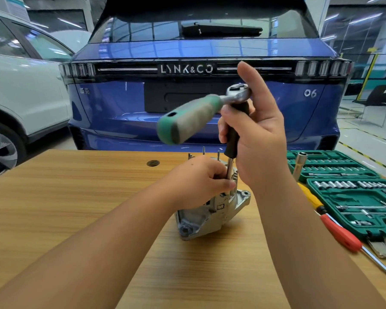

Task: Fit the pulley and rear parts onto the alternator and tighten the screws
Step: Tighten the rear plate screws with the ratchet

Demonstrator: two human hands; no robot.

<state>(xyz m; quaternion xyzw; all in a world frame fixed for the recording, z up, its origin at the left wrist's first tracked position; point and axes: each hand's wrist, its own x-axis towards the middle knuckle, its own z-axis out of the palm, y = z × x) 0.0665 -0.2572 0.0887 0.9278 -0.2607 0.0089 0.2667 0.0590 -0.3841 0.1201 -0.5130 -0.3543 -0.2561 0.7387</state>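
Your alternator (212, 210) stands at table (76, 197) centre, studs up. Your left hand (201, 181) rests atop it, fingers pinching steel extension shaft (229, 172). Your right hand (256, 128) curls round black extension grip (233, 139) under ratchet (201, 112); green handle points to 9 o'clock. At 3 o'clock, open green socket case (352, 192): socket rows, bars in slots. Red-handled screwdriver (343, 235) lies beside case.
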